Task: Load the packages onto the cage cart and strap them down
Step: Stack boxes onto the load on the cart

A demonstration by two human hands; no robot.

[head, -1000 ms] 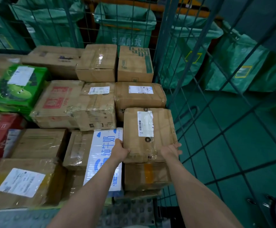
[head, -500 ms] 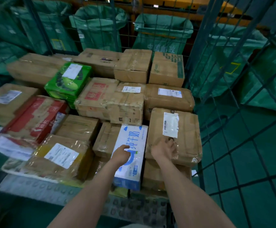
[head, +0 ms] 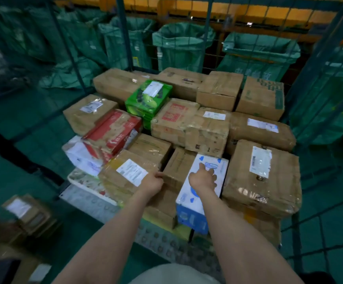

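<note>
Packages (head: 207,132) lay stacked on the green wire cage cart (head: 123,33). Our left grip (head: 153,182) hooked curled fingers over the right edge of a brown taped cardboard box with a white label (head: 123,177). Our right grip (head: 202,179) rested loosely on a white-and-blue carton (head: 197,203) just beside that box, holding nothing.

Left hand (head: 153,182) fingertips are hidden over the edge of the taped box (head: 129,175), so the grip cannot be told. Right hand (head: 203,179) fingers are blurred on the white-and-blue carton (head: 219,167) and the hold is unclear. Lower packages (head: 262,224) are mostly covered by the top layer. Print on the labels (head: 260,161) is too small to be read. Floor boxes (head: 25,214) off the cart (head: 158,242) near-left corner are blurred. Forearms (head: 109,242) are cut off at the bottom edge.
</note>
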